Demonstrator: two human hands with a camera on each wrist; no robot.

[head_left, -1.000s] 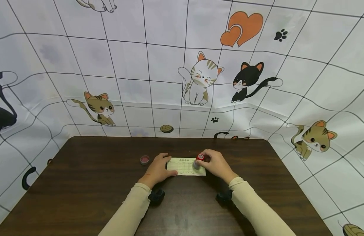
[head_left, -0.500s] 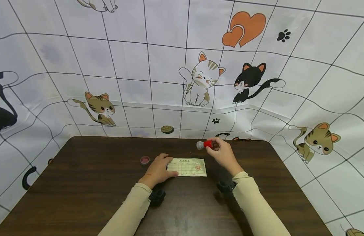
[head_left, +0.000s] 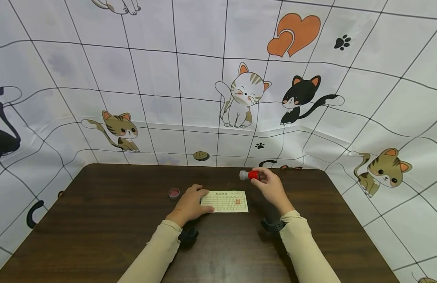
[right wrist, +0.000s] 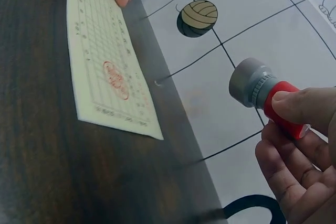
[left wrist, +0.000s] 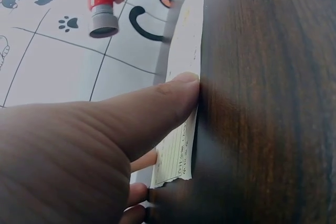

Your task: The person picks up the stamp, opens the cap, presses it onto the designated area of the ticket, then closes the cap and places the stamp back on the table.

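A pale yellow printed form [head_left: 225, 201] lies on the dark wooden table, with a round red seal mark [right wrist: 116, 80] near its right end. My left hand [head_left: 190, 202] rests on the form's left end, its straight thumb [left wrist: 163, 103] pressing by the near edge and its fingers toward the far edge. Above the table, beyond the form's right end, my right hand [head_left: 273, 188] pinches a stamp [right wrist: 268, 93] by its red handle, thumb on one side and fingers on the other. The stamp lies sideways, its round grey end pointing left.
A small round ink pad [head_left: 174, 193] with a reddish surface stands left of my left hand. White cloth [head_left: 197, 110] printed with cats and grid lines hangs behind and beside the table [head_left: 109, 220].
My right hand has lifted the stamp off the form, moved it up and right, and tilted it sideways. The red mark is now uncovered. My left hand has stayed in place.
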